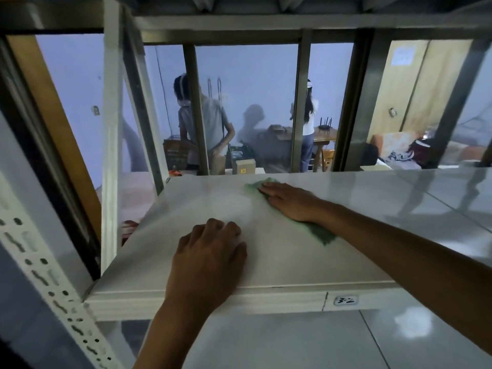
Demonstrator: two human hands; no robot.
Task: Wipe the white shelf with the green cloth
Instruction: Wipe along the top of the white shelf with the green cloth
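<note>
1. The crumpled green cloth lies flat on the smooth white shelf board, towards its far right part; its long axis runs diagonally from the far edge back towards the near right.
2. The right hand presses down on the cloth with straight fingers laid together and pointing left, covering the cloth's middle, so only its two ends show.
3. The left hand rests on the bare board near the front edge, fingers curled under and holding nothing, well apart from the cloth.
4. The unwiped-looking stretch lies left of the right hand, so a leftward sweep seems the likely next stroke.
5. A small label sits on the shelf's front edge.
</note>
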